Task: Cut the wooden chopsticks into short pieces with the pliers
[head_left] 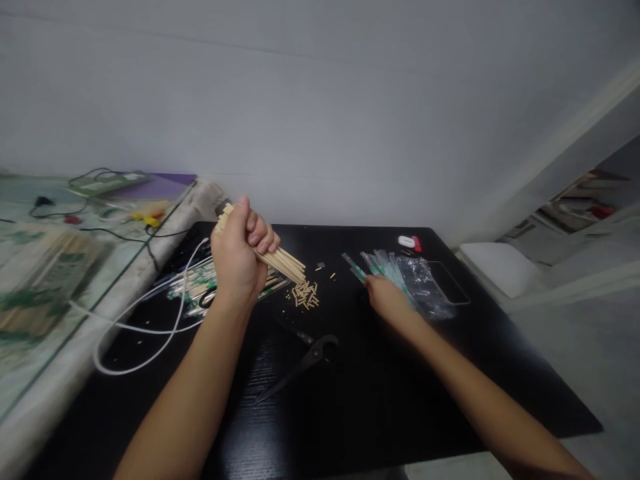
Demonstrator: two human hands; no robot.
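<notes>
My left hand [240, 250] is closed in a fist around a bundle of pale wooden chopsticks [283, 261], tilted down to the right. Below their lower ends lies a pile of short cut wooden pieces [306, 295] on the black table. On the right, my right hand [387, 297] has its fingers pressed on a clear plastic wrapper [354, 268] with green print. More flattened wrappers [395, 267] fan out behind and beside that hand. Dark metal pincers [313, 353] rest on the table between my forearms, their handles spread.
Wrapped chopsticks [197, 287] lie behind my left wrist. A white cable [113, 370] loops over the table [380, 413] at the left. A white case [406, 241] and the outline of a clear tray [453, 283] are at the far right. A glass-topped surface [30, 380] adjoins on the left.
</notes>
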